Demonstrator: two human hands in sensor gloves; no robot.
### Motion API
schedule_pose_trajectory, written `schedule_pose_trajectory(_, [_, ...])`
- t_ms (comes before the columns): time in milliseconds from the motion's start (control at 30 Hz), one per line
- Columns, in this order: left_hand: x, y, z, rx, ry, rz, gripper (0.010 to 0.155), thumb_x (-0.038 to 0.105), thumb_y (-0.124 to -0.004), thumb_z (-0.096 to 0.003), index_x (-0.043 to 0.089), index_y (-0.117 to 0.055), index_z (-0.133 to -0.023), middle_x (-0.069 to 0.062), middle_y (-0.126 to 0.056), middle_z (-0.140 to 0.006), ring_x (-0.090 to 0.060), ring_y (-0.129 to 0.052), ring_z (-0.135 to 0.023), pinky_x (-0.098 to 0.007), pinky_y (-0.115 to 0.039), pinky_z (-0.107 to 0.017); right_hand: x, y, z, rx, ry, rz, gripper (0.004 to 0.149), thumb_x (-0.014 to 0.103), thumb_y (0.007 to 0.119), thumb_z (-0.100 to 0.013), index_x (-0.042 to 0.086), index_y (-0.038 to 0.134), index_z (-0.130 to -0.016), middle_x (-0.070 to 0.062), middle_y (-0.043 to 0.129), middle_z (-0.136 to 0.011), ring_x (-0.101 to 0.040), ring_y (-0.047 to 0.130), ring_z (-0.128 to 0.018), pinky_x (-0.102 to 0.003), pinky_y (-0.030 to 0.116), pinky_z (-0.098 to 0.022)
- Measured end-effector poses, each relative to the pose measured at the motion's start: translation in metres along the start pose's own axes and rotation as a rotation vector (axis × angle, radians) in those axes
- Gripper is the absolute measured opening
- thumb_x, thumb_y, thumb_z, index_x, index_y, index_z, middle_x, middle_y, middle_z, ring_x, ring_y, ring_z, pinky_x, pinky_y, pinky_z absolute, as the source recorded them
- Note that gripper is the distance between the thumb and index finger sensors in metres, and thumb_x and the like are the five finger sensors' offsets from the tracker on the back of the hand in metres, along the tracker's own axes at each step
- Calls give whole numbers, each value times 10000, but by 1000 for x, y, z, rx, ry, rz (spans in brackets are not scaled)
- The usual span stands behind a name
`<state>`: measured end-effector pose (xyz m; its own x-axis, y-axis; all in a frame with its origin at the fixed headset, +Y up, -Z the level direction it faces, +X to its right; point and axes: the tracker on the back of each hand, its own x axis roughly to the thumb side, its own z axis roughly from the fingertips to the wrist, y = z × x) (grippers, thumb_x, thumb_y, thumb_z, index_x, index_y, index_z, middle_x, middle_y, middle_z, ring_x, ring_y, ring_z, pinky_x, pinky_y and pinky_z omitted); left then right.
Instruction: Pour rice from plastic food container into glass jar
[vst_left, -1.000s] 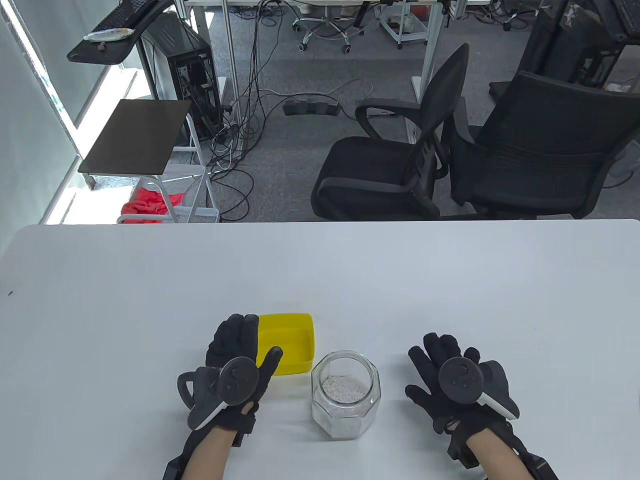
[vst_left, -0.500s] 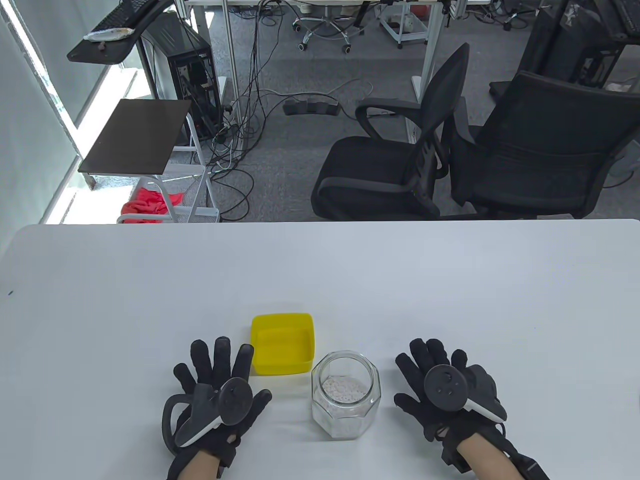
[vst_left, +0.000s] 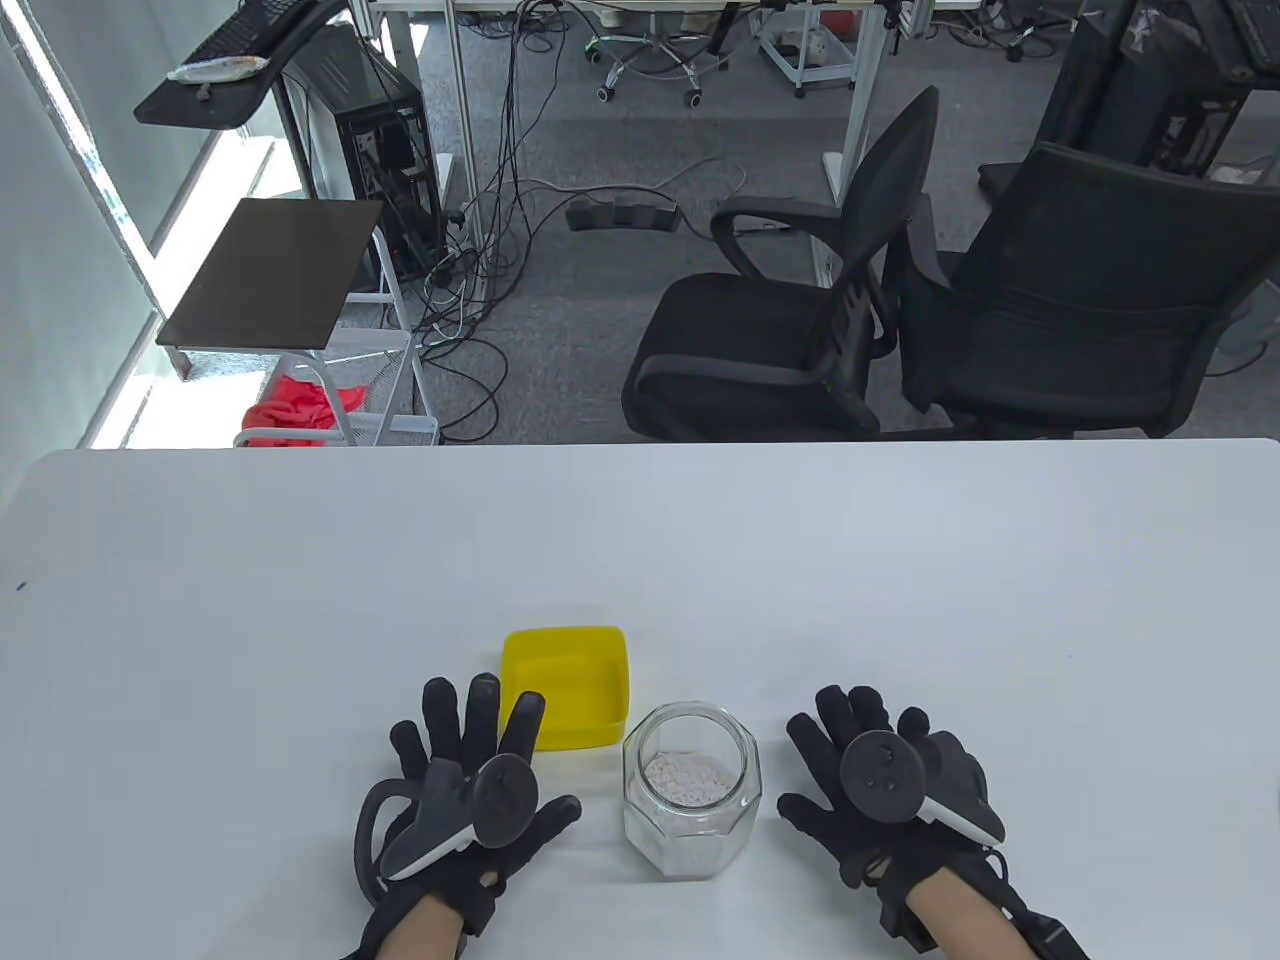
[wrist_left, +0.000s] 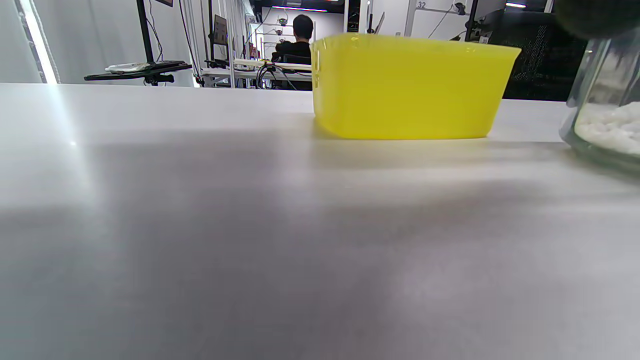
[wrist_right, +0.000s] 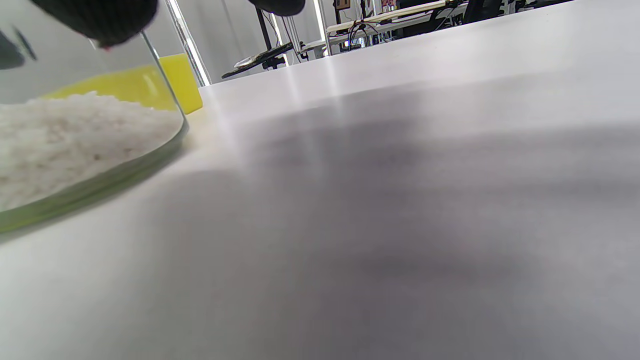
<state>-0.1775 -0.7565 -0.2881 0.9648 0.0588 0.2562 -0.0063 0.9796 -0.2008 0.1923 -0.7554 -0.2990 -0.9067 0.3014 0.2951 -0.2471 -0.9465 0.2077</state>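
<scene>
The left hand has shifted right toward the yellow container, fingers spread, holding nothing (likewise the right hand); the container sits just ahead, nearest it, glass jar between hands near the counter's front edge.

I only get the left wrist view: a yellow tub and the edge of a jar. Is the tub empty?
Observer: In the table view the yellow tub shows only its bare yellow floor.
Visitor: So where is the rice?
Observer: In the jar, as a low white layer at the bottom.
Visitor: Is a hand holding anything?
Observer: No. The left hand and the right hand lie spread on the table, one at each side of the jar.
</scene>
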Motion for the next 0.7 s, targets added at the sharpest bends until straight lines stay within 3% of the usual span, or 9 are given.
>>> schedule_pose_trajectory(433, [8,-6,-6,-39,1,-59,976,811,-490,-524,289,29,-1164,-147,152,-1105,-584,130,-982,-772,-156,-664,3,3,-2,15,-13,-16,774,577,694,-455,207,458,-1093,-118,211,-1151,-441,120,-1054,-737,75,-610])
schedule_pose_trajectory(700, [17,-1,0,52,-60,17,956,791,-506,-530,276,-25,-1176,-151,117,-1121,-578,95,-1006,-764,-174,-673,3,3,-2,15,-19,-10,771,576,693,-457,207,458,-1092,-119,212,-1150,-442,122,-1053,-737,79,-610])
